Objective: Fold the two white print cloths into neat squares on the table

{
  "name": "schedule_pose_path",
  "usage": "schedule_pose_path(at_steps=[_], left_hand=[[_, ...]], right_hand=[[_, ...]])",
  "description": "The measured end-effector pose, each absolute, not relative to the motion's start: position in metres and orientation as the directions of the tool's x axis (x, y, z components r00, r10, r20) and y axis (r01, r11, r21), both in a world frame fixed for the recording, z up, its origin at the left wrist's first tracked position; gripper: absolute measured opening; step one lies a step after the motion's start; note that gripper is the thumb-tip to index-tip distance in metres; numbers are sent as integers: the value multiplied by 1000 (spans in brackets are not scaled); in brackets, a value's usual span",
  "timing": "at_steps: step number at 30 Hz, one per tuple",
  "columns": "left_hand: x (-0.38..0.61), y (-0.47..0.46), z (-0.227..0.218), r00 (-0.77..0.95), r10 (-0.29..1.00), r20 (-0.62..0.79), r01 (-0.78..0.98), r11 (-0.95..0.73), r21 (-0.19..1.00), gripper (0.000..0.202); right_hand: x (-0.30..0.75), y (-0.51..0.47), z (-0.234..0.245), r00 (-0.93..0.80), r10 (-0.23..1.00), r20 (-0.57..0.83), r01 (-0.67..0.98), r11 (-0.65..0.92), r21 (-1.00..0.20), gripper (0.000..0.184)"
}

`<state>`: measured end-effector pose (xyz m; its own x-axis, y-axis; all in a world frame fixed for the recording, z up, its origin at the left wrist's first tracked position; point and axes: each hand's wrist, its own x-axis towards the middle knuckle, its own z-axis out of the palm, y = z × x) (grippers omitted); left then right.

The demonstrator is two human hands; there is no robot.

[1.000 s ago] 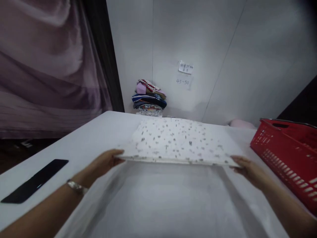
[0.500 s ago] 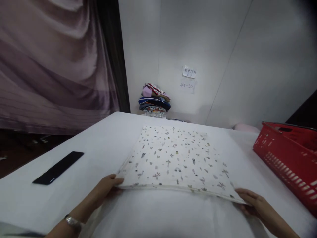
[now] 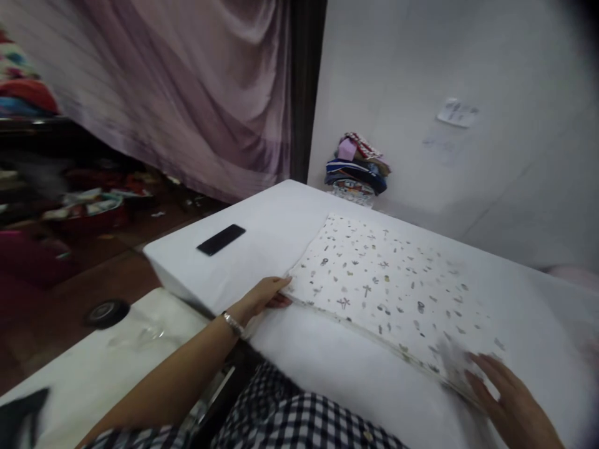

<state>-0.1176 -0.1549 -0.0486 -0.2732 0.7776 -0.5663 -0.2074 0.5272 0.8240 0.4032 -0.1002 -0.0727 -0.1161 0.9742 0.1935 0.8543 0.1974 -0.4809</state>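
A folded white cloth with small grey prints (image 3: pixel 388 280) lies flat on the white table (image 3: pixel 262 237). My left hand (image 3: pixel 262 297) rests at the cloth's near left corner, fingers together against its edge, a bracelet on the wrist. At the near right corner my right hand (image 3: pixel 510 399) lies on the cloth with fingers stretched out flat. Neither hand lifts the cloth off the table.
A black phone (image 3: pixel 221 239) lies on the table's left part. A stack of folded clothes (image 3: pixel 358 165) sits at the back by the wall. A mauve curtain (image 3: pixel 196 93) hangs at the left, with clutter on the floor (image 3: pixel 88 206) below.
The view has swung left, and the red basket is out of sight. The cloth has come down flat onto the table; my right hand now lies open on its corner.
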Motion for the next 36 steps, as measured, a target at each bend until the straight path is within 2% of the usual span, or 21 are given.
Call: schedule_pose_path(at_steps=[3,5,9,11,13,16,19,22,25,28,31,36], left_hand=[[-117,-162,-47,-262,762,-593,-381,482,788,33],[-116,-166,-48,-289,755,-589,-427,449,785,27],[-115,-171,-51,-294,780,-553,-411,419,810,18],[-114,-172,-52,-274,802,-530,-404,404,821,15],[-112,-172,-52,-265,822,-504,-394,385,835,12],[-108,-172,-51,-271,839,-472,-377,359,854,13],[-104,-170,-53,-273,850,-450,-379,335,863,18],[-102,-167,-57,-286,868,-406,-366,292,883,21],[-102,-164,-61,-315,883,-349,-324,246,914,18],[-101,-161,-63,-350,879,-324,-274,235,933,14],[-100,-161,-66,-373,874,-312,-272,218,937,12],[-99,-163,-72,-394,848,-354,-329,230,916,12]], right_hand=[[352,-102,-84,-354,921,166,837,391,-384,54],[331,-101,-97,-482,866,136,813,499,-299,57],[315,-93,-113,-528,840,127,815,543,-202,58],[304,-90,-109,-518,839,166,802,544,-245,55],[280,-92,-99,-531,825,195,750,564,-345,51],[224,-98,-80,-594,777,208,603,601,-524,42],[158,-102,-64,-641,740,205,480,595,-644,37],[101,-101,-58,-672,710,210,404,589,-700,40],[59,-96,-63,-676,700,232,380,600,-703,46],[38,-91,-73,-660,706,256,348,590,-729,37],[33,-88,-80,-624,745,235,296,504,-811,29],[37,-90,-82,-578,806,128,271,338,-901,27]])
